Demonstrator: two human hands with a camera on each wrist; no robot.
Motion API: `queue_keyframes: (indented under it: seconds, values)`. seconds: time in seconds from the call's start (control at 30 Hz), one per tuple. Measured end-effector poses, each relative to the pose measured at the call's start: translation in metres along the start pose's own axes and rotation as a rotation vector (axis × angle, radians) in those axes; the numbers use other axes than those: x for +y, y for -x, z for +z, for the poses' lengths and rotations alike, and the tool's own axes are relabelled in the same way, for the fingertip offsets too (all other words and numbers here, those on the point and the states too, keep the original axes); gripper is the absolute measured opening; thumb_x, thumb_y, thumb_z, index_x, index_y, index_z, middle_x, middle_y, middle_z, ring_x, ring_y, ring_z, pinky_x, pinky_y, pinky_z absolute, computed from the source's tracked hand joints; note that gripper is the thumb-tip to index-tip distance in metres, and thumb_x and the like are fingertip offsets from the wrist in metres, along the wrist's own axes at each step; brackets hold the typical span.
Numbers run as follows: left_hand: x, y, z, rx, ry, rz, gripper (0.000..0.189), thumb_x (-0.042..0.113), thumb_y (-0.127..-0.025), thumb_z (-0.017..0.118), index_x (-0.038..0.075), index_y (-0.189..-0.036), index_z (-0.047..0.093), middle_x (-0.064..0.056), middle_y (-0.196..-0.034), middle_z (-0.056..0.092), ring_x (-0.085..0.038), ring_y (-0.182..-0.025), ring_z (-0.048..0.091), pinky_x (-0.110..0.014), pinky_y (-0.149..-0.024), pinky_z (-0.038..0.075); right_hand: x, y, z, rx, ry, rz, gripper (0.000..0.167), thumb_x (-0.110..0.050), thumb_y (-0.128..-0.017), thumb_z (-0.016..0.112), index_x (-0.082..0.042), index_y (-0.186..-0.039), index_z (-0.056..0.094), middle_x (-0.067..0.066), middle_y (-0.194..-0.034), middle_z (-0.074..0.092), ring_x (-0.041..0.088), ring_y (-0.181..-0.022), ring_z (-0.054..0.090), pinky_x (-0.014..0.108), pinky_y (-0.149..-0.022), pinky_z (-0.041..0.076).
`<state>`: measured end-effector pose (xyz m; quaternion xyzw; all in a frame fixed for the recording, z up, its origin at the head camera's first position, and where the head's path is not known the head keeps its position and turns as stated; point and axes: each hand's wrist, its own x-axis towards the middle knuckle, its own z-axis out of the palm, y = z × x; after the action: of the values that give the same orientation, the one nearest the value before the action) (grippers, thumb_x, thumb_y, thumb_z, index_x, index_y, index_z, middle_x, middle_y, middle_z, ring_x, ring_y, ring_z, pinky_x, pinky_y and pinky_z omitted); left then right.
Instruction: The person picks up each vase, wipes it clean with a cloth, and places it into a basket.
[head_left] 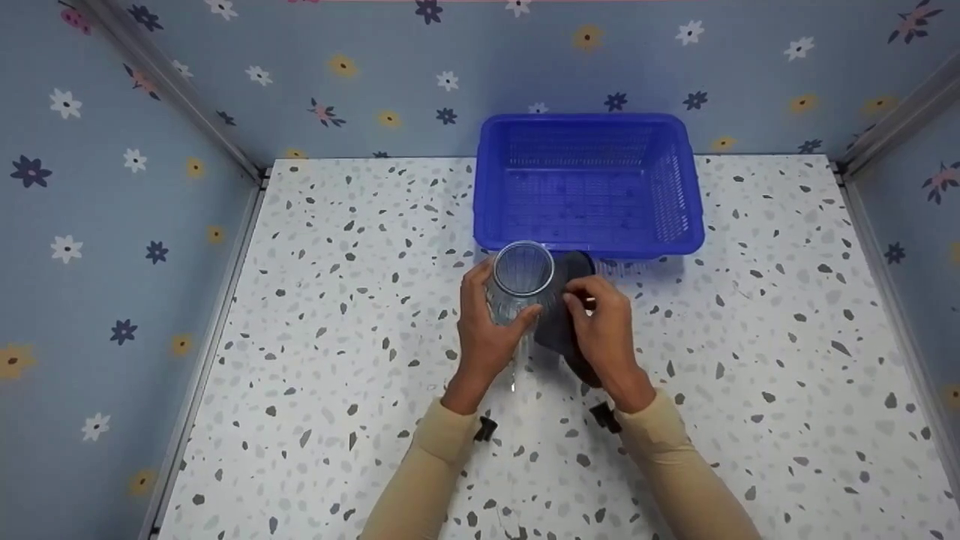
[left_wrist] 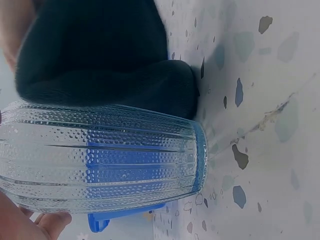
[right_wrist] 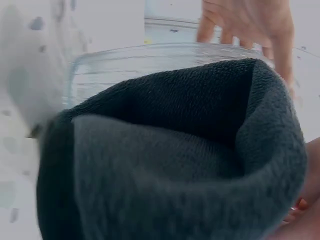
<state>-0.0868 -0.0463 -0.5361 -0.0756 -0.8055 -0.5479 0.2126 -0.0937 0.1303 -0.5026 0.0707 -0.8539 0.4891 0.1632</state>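
Head view: nearest, our beige sleeves [head_left: 420, 480] reach in, w/ a small black fitting [head_left: 486, 428] by the left cuff & a 2nd black fitting [head_left: 604, 417] by the right. Beyond, our left hand [head_left: 486, 337] grasps a ribbed clear glass jar [left_wrist: 110, 165], fingers round its left side, thumb on the near side. Our right hand [head_left: 606, 326] pinches a soft dark-grey fabric cloth [head_left: 553, 326] b/w thumb & fingers. Jar's approx. upright, mouth up, b/w the hands; we can't tell if its base touches the white speckled tabletop [head_left: 337, 375]. Cloth's up against the jar's right side; on the right-wrist cam we see it folded w/ a deep hollow, on the left-wrist cam fine bumps b/w the jar's ribs. Just past both we've a blue rectangular plastic basket [head_left: 589, 247] w/ slotted sides, nr the back wall; its blue shows thru the glass on the left-wrist cam. Farthest: light-blue wall panels [head_left: 510, 60] w/ white, yellow & navy flowers, grey metal strips [head_left: 176, 91] at the corners
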Motion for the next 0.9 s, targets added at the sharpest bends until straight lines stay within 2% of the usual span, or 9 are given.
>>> queue_keyframes:
  seconds: [0.23,0.47,0.57,0.7,0.9]
  values:
    - [-0.001,0.000,0.000,0.002,0.000,0.003,0.087,0.056,-0.091,0.079,0.002,-0.151,0.045,-0.017,-0.155,0.047,-0.031,-0.145,0.046,-0.053,-0.113,0.045,0.029,0.011,0.018,-0.058,0.026,0.042,0.007,0.011,-0.092,0.073,0.007,-0.098,0.074,0.021,-0.095,0.073,0.034,-0.086,0.070,0.047,-0.078,0.056]
    - [0.001,0.001,-0.001,0.007,-0.007,0.010,0.083,0.037,-0.089,0.087,0.002,-0.150,0.045,-0.018,-0.155,0.047,-0.033,-0.145,0.047,-0.055,-0.110,0.046,0.044,0.015,0.029,-0.123,0.080,0.090,0.005,0.010,-0.094,0.072,0.007,-0.098,0.074,0.021,-0.095,0.073,0.037,-0.089,0.070,0.052,-0.082,0.055]
    - [0.001,0.000,-0.001,0.009,-0.008,0.012,0.082,0.035,-0.088,0.088,0.002,-0.150,0.045,-0.018,-0.155,0.047,-0.033,-0.145,0.047,-0.054,-0.111,0.046,0.044,0.015,0.030,-0.124,0.078,0.098,0.005,0.010,-0.094,0.072,0.007,-0.098,0.074,0.021,-0.095,0.074,0.036,-0.090,0.070,0.052,-0.082,0.055]
    - [0.001,0.000,-0.001,0.006,-0.010,0.022,0.084,0.043,-0.090,0.085,0.001,-0.151,0.044,-0.018,-0.155,0.047,-0.032,-0.145,0.046,-0.052,-0.112,0.046,0.039,0.014,0.026,-0.113,0.079,0.102,0.005,0.009,-0.094,0.072,0.007,-0.098,0.074,0.021,-0.096,0.074,0.036,-0.090,0.070,0.051,-0.082,0.056]
    - [0.000,0.000,0.000,0.014,-0.013,0.030,0.087,0.053,-0.091,0.082,0.002,-0.151,0.045,-0.017,-0.154,0.048,-0.032,-0.145,0.047,-0.051,-0.112,0.046,0.014,0.005,0.008,-0.046,0.007,0.083,0.006,0.010,-0.093,0.073,0.007,-0.099,0.076,0.021,-0.097,0.074,0.035,-0.089,0.071,0.049,-0.080,0.058]
